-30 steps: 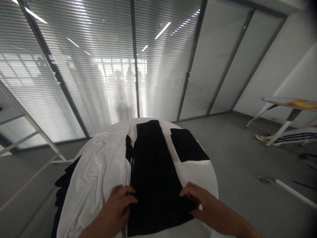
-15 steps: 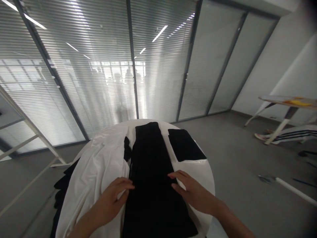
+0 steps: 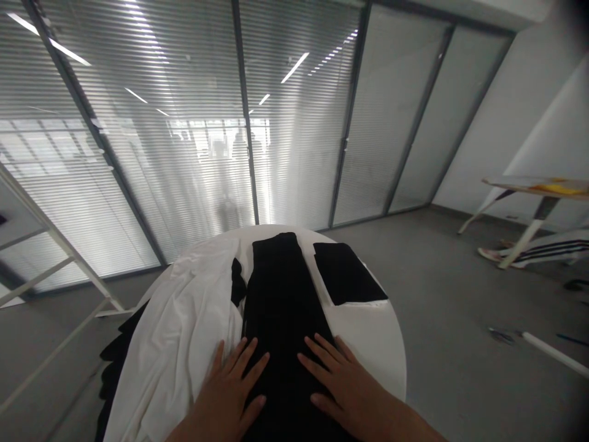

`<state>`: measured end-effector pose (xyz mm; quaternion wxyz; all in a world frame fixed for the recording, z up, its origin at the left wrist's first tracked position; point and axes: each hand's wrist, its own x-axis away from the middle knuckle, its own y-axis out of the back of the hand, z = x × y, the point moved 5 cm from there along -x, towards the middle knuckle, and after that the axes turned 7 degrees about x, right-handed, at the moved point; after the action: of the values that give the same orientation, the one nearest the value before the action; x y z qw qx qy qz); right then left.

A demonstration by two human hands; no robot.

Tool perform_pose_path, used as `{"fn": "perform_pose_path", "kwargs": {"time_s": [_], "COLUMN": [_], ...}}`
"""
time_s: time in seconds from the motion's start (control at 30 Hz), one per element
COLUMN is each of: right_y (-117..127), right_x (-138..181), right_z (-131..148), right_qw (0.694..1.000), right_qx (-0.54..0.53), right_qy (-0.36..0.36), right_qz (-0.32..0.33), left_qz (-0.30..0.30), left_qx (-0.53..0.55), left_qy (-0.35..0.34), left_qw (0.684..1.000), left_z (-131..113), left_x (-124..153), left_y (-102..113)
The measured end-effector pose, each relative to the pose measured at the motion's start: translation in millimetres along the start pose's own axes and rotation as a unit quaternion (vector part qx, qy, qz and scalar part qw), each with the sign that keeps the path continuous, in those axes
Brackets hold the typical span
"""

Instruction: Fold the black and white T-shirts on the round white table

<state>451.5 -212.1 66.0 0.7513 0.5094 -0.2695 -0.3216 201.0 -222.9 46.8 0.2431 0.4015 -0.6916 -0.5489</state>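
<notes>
A long black piece of folded fabric (image 3: 285, 294), perhaps a garment, lies lengthwise down the middle of a round white table (image 3: 375, 344). My left hand (image 3: 232, 387) rests flat at its left edge, fingers spread, partly over white cloth. On the right edge my right hand (image 3: 338, 377) lies palm down with its fingers apart. Neither hand grips anything. Rumpled white cloth (image 3: 184, 319) covers the table's left side. A small black bit of fabric (image 3: 238, 282) shows between the two. To the right is a folded black cloth (image 3: 347, 273) with a white edge beneath it.
Black fabric (image 3: 113, 362) hangs past the table's left side. A pale metal frame (image 3: 69, 252) stands at left. Glass partitions with blinds (image 3: 294, 153) run behind. At right are another table (image 3: 529, 184), a person's striped trouser leg (image 3: 556, 248) and a white pole (image 3: 552, 353) on the floor.
Both hands have come down and nearer to me, from curled at the black fabric's edges to spread flat on it. The view has shifted slightly.
</notes>
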Motion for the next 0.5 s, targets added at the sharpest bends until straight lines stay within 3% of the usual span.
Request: {"fn": "perform_pose_path", "kwargs": {"time_s": [0.1, 0.2, 0.3, 0.37, 0.5], "right_y": [18.7, 41.5, 54.3, 56.0, 48.4], "right_x": [1.3, -15.2, -51.0, -83.0, -146.0], "right_z": [4.7, 3.1, -10.2, -23.9, -52.4], "right_qw": [1.000, 0.997, 0.990, 0.985, 0.979], "right_qx": [-0.013, -0.035, -0.053, -0.056, -0.010], "right_qy": [-0.003, -0.007, -0.019, -0.036, -0.094], "right_qz": [-0.001, -0.065, -0.131, -0.158, -0.181], "left_qz": [0.034, 0.044, 0.021, -0.033, -0.106], "left_qx": [0.051, 0.109, 0.146, 0.134, 0.030], "left_qy": [0.001, 0.026, 0.045, 0.051, 0.069], "left_qw": [0.998, 0.993, 0.988, 0.989, 0.991], "left_z": [-8.3, -7.6, 3.7, 16.4, 47.8], "left_x": [0.0, -17.2, -55.3, -88.9, -152.8], "left_y": [19.0, 43.3, 58.9, 63.6, 51.7]}}
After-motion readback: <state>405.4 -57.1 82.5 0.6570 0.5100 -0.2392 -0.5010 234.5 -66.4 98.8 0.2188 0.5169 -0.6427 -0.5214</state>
